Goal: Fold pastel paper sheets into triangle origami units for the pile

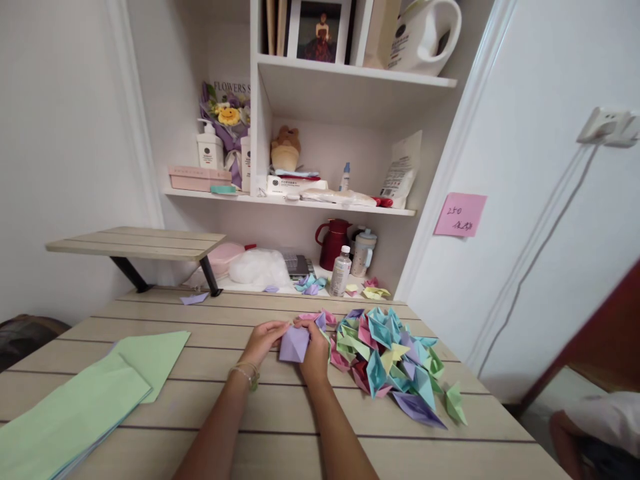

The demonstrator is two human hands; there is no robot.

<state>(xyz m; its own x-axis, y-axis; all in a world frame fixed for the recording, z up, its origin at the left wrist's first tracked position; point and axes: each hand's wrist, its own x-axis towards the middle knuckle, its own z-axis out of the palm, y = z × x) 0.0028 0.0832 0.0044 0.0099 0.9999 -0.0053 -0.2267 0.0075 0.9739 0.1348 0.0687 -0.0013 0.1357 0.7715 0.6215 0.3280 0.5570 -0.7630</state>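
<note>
A small purple folded paper [294, 345] is held between my two hands, above the middle of the slatted table [270, 440]. My left hand [264, 341] pinches its left upper edge; a beaded bracelet is on that wrist. Along the right side, my right hand [315, 350] grips it, with the thumb and fingers near the top. The fingers partly hide the folds. Just right of my right hand lies a heap of folded paper boats [377, 333] in blue, green, pink, yellow and purple.
Green paper sheets [75, 407] lie stacked at the left. A small raised stand [135, 243] is at the back left. Behind the table, a clear bottle [341, 272], red jug [334, 243] and light mug [364, 253] stand beneath shelves. Another person's arm [567, 440] shows at lower right.
</note>
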